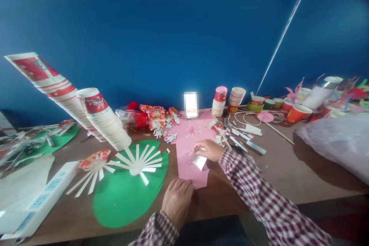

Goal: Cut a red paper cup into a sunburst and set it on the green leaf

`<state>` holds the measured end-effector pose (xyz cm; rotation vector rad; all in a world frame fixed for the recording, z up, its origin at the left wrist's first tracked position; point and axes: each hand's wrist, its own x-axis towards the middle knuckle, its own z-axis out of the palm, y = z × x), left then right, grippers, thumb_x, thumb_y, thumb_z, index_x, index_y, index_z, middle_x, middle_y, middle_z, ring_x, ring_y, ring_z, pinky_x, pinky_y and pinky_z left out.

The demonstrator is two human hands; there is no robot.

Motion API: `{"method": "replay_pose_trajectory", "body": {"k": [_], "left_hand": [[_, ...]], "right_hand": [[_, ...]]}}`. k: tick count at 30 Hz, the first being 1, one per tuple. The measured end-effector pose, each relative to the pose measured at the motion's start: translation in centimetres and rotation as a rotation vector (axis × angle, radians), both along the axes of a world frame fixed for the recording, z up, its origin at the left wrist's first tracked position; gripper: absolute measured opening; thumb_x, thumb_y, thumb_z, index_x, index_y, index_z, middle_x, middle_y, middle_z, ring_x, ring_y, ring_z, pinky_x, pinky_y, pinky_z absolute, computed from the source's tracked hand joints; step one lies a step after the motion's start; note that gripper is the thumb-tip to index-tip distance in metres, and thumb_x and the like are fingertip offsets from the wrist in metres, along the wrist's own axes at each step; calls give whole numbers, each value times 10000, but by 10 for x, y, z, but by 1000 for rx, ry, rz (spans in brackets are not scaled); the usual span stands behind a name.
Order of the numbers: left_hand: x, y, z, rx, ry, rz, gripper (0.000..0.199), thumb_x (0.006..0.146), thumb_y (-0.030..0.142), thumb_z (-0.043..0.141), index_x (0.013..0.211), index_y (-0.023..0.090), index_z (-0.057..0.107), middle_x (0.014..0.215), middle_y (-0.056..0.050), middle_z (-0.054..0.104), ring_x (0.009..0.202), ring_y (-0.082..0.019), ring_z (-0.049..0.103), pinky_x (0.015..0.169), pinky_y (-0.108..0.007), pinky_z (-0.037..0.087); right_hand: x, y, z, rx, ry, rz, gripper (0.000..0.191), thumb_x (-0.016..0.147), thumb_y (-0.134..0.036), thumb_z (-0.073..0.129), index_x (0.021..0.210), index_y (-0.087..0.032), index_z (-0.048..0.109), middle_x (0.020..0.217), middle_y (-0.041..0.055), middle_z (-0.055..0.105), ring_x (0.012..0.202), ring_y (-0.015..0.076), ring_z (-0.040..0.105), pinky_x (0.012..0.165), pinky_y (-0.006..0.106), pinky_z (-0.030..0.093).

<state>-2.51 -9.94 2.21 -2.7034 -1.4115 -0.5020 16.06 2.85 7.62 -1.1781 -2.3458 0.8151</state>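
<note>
Right hand (208,150): curled over a small white paper piece (199,161), pinching it against the pink sheet (188,153), checked sleeve trailing back.
Left hand (176,200): palm down, fingers loosely together, pressing the near edge of the pink sheet, holding nothing.
Pink sheet: flat on the bench (282,173), right in the middle, dotted with tiny white scraps.
Just left: green paper disc (127,196) with a white cut-strip fan (138,161) lying on top.
Further left: leaning stacks of paper cups (100,117), white power strip (40,200).
Right side: pens and sticks, more cups (236,98), clear plastic bag (337,142).
Behind: blue wall (161,34).
</note>
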Motion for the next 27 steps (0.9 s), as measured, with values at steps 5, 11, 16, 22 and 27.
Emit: {"method": "replay_pose_trajectory", "body": {"k": [5,11,16,22,27], "left_hand": [[-1,-4,2,0,-102,-55,118,778,103,491,784,188,573,864,-19,636,833,-189,557,812,-381,452],[-5,-6,1,3,-166,-81,113,787,128,483,829,185,572,916,-30,643,872,-193,569,821,-402,470],[-5,-2,4,25,-205,-59,117,792,168,501,872,189,583,894,-41,641,857,-191,570,792,-388,481],[4,23,13,99,-182,5,231,823,166,453,1021,183,571,1070,-63,609,1037,-209,517,940,-421,397],[7,34,11,61,-99,69,253,825,196,462,1056,177,562,1034,-66,620,1085,-234,486,970,-458,357]], "right_hand": [[-20,18,-16,-40,14,37,480,660,-177,675,1125,-202,555,1088,75,624,949,212,600,795,291,439],[-33,20,-32,117,-76,-69,662,616,-195,729,1223,-177,464,1109,115,586,1019,244,545,877,373,405],[-22,1,-34,275,-67,-157,436,708,-200,651,1127,-186,532,1094,83,570,1033,203,503,915,339,379],[-11,-27,-36,257,-141,-68,295,740,-223,624,1031,-195,590,1034,57,603,950,188,544,844,297,410],[-9,-32,-37,244,-195,-27,159,796,-188,553,933,-191,634,1027,57,618,966,184,548,859,294,395]]}}
